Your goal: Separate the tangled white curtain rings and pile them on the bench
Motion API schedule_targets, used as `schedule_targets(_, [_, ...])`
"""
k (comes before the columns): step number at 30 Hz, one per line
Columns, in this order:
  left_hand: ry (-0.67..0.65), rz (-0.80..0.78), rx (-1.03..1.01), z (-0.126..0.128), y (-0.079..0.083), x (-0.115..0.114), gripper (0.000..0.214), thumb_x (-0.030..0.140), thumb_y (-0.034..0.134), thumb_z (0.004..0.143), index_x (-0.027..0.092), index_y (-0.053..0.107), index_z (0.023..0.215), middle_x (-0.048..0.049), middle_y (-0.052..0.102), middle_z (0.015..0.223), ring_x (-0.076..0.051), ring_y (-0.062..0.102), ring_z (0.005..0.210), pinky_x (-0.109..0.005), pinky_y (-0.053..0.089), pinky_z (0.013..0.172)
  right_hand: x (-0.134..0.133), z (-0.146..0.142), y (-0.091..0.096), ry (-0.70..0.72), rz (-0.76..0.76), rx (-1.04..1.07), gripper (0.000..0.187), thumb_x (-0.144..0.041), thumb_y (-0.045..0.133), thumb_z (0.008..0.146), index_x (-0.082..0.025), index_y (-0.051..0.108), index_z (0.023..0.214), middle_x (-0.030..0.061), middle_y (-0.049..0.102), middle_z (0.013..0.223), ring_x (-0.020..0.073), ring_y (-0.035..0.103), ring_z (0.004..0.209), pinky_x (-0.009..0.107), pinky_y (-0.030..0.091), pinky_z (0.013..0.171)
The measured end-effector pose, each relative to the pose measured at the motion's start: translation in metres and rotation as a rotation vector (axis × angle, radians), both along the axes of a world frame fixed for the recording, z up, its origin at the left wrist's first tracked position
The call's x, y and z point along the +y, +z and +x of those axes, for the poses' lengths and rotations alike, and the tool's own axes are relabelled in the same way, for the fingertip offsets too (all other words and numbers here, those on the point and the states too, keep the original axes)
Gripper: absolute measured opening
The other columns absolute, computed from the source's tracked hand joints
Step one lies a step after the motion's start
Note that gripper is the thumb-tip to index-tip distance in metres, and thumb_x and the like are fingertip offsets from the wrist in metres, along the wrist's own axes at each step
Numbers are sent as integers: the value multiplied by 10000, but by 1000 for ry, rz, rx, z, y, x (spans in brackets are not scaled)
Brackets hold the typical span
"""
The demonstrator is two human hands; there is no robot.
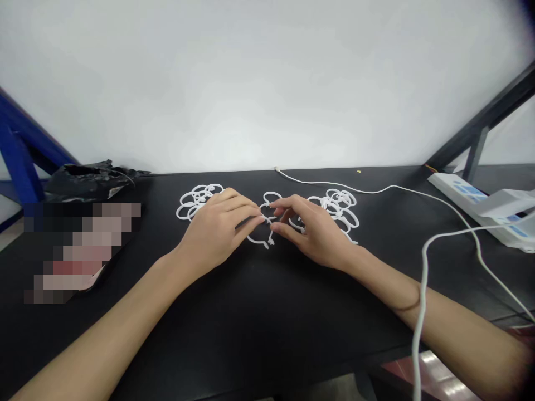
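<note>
On the black table [259, 312], the left hand [217, 231] and right hand [311, 231] meet fingertip to fingertip, both narrowly pinched on a looped white cable tie [261, 243] lying between them. A heap of similar loops [196, 203] sits behind the left hand, and another heap [340, 206] behind the right. A white cable [376, 190] trails right towards a white device [489, 209], whose blue markings are too small to read.

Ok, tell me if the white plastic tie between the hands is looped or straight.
Looped: the thin white plastic tie curves round between the left hand and right hand. Whether it is locked, cannot tell.
</note>
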State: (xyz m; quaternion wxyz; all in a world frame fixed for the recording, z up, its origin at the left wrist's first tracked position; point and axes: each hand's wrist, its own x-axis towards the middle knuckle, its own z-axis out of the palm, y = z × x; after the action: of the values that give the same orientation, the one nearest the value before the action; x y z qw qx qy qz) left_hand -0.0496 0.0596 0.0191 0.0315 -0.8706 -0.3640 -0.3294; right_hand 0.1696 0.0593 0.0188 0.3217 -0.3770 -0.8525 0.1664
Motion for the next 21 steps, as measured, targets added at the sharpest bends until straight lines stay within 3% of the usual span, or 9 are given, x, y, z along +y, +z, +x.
schedule_targets(8, [258, 33, 53, 1, 1, -3, 230, 266, 533, 921, 190, 650, 738, -29, 729, 852, -233, 603, 884, -406, 452, 799, -5, -2, 3, 49, 46, 9, 279, -318, 676, 875, -197, 549, 1091, 41, 680, 1010, 154, 671, 864, 275, 533, 735])
schedule_targets(13, [247, -19, 75, 5, 3, -6, 279, 284, 495, 933, 199, 646, 716, -27, 724, 827, -232, 585, 862, -420, 446, 834, -3, -2, 0, 54, 159, 40, 73, -211, 595, 927, -189, 600, 997, 23, 684, 945, 112, 652, 771, 242, 517, 724])
schedule_targets(19, [108, -79, 25, 11, 0, -12, 402, 467, 522, 935, 147, 621, 1159, -79, 707, 1077, -256, 582, 999, -440, 427, 931, -2, 2, 5, 40, 200, 72, 41, -168, 605, 910, -185, 611, 947, 8, 677, 853, 106, 623, 725, 225, 503, 679])
schedule_targets(21, [57, -123, 21, 14, -3, -14, 386, 445, 524, 943, 155, 603, 1185, -71, 704, 1085, -246, 579, 1006, -430, 424, 941, -3, 4, 8, 59, 178, 68, 37, -158, 608, 904, -186, 607, 929, 6, 677, 845, 107, 623, 727, 224, 501, 680])
